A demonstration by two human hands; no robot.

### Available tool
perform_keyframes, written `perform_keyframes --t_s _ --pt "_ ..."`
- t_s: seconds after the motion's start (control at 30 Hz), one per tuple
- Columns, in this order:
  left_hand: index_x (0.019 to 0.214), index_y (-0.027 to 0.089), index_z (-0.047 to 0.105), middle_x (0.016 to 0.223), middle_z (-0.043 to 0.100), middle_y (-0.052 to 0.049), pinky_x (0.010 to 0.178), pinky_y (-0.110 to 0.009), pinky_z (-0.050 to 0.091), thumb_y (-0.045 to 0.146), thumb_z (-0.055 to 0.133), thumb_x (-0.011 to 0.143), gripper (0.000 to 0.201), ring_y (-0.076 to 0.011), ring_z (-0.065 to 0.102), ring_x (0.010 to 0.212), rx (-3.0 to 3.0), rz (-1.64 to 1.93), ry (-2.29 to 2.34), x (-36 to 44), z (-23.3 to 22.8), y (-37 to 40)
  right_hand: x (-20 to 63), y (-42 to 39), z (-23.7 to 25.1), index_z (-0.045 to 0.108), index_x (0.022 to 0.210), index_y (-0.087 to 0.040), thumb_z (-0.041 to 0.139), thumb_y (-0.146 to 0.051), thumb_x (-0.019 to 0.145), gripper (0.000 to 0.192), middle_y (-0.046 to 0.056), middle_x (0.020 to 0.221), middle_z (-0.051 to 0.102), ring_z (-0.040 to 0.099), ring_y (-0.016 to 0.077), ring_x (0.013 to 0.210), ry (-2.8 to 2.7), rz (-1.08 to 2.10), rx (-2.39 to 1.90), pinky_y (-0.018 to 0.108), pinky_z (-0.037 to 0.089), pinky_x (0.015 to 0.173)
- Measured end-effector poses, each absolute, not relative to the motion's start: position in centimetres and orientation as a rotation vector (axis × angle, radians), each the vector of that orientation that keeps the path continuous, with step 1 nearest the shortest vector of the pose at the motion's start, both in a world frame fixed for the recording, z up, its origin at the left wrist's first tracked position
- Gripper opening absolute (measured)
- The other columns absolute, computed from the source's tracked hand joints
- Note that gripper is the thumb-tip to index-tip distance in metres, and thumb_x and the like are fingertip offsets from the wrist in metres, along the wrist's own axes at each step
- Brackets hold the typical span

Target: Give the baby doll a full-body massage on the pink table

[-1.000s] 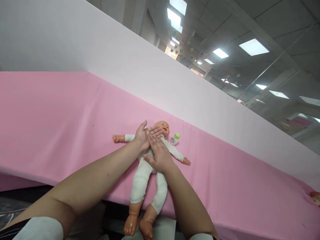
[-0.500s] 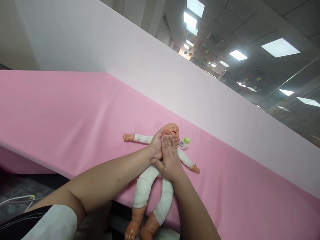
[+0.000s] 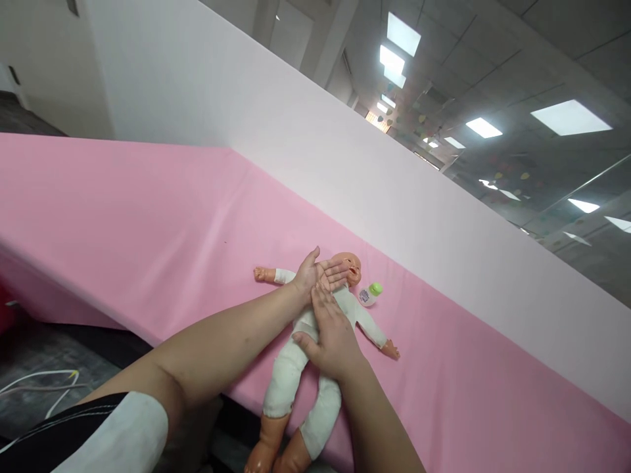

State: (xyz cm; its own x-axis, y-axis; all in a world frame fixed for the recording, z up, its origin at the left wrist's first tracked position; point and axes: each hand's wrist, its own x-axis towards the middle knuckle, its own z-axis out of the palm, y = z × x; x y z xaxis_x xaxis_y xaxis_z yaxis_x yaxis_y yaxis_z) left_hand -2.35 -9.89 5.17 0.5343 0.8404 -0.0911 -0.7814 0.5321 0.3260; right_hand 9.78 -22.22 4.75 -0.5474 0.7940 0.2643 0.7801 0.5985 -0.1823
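Observation:
A baby doll (image 3: 346, 303) with a white cloth body lies on its back on the pink mat. Its head is toward the wall and its feet hang at the near edge. Over its chest, my left hand (image 3: 323, 272) is turned palm up with the fingers stretched. My right hand (image 3: 332, 332) lies palm down, its fingertips touching the heel of my left palm. Both hands are open and hold nothing. Beside the doll's head rests a small clear bottle (image 3: 367, 297) with a green cap. My hands hide part of the doll's chest and belly.
The pink padded surface (image 3: 468, 355) runs along a low white wall (image 3: 320, 151). Past its near edge, white cables (image 3: 42, 374) lie on the dark floor at lower left. Ceiling lights show beyond the wall.
My right hand has slid back from my left fingers toward the left wrist. My left palm now shows more, with its thumb raised. The view has shifted slightly.

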Motion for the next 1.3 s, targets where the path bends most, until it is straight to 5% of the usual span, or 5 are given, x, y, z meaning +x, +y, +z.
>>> perform_keyframes --t_s 0.2,0.5,0.97,1.13,1.3 --pt "0.123 0.004 0.07 0.114 0.079 -0.024 0.1 -0.044 0.059 0.068 0.037 0.105 0.074 -0.0321 0.078 0.107 0.327 0.904 0.207 -1.1 5.5 -11.6 10.0 -21.9 4.6 -0.001 0.174 -0.013 0.066 -0.068 0.095 0.117 0.023 0.178 0.021 0.017 0.0419 0.167 -2.461 -0.068 -1.268 0.069 0.021 0.133" --pt "0.118 0.01 0.069 0.111 0.079 -0.017 0.11 -0.043 0.053 0.067 0.041 0.105 0.065 -0.0267 0.077 0.104 0.353 0.907 0.265 -0.1 5.3 -12.8 10.6 -20.7 3.7 0.006 0.174 -0.015 0.058 -0.063 0.102 0.101 0.021 0.178 0.021 0.013 0.0414 0.168 -2.326 -0.096 -1.504 0.074 0.015 0.131" --pt "0.124 0.008 0.068 0.112 0.079 -0.025 0.082 -0.041 0.066 0.063 0.036 0.106 0.066 -0.0303 0.08 0.097 0.287 0.994 0.268 -2.5 6.0 -10.6 10.2 -21.6 4.8 0.02 0.172 -0.012 0.052 -0.059 0.105 0.088 0.021 0.174 0.033 0.027 0.0345 0.165 -2.539 0.003 -1.254 0.064 0.022 0.134" --pt "0.128 0.009 0.068 0.116 0.079 -0.024 0.099 -0.049 0.061 0.064 0.037 0.105 0.068 -0.0347 0.078 0.111 0.343 0.913 0.21 -1.5 6.0 -12.3 10.1 -21.6 4.5 0.005 0.173 -0.008 0.05 -0.07 0.102 0.104 0.024 0.177 0.023 0.015 0.0385 0.168 -2.501 -0.098 -1.265 0.069 0.01 0.133" --pt "0.125 0.011 0.068 0.122 0.077 -0.022 0.113 -0.051 0.052 0.069 0.039 0.103 0.069 -0.0333 0.075 0.117 0.369 0.847 0.207 -0.4 5.8 -13.7 11.0 -20.6 4.4 0.009 0.173 -0.012 0.049 -0.069 0.103 0.099 0.022 0.176 0.029 0.017 0.0396 0.167 -2.417 -0.215 -1.388 0.072 0.001 0.132"
